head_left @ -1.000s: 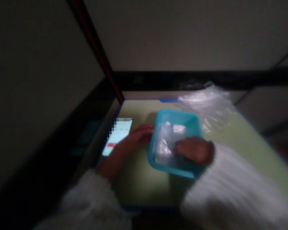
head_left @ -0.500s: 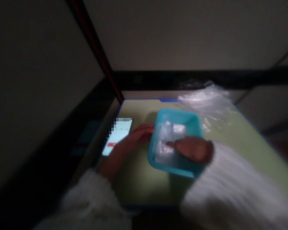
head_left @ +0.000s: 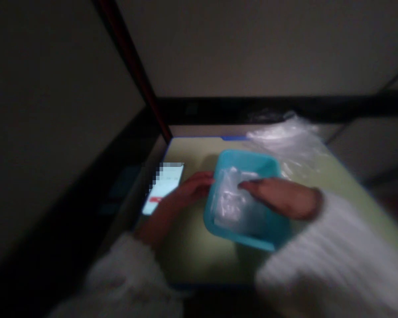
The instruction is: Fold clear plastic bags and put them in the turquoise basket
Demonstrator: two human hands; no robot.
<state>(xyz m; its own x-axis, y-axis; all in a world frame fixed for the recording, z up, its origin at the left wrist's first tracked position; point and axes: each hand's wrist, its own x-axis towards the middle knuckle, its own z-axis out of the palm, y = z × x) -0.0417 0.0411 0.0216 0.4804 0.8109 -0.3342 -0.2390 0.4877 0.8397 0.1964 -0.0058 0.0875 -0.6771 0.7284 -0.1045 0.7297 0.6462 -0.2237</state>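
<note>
A turquoise plastic basket stands on the pale yellow-green table. Clear plastic packaging lies inside it, shiny and creased; what it contains is too blurred to tell. My left hand rests against the basket's left wall from outside, fingers stretched out and touching it. Over the right side of the basket reaches my right hand, fingers extended and pointing left, at the top of the packaging. Its fingertips seem to touch the plastic, but no grip is visible.
A phone with a lit screen lies by the table's left edge. Crumpled clear plastic bags are heaped at the back right corner. Behind the table rises a wall with a dark band. The light is dim.
My right hand has drawn back to the right and slightly up, uncovering more of the packaging. My left hand stays at the basket's left wall.
</note>
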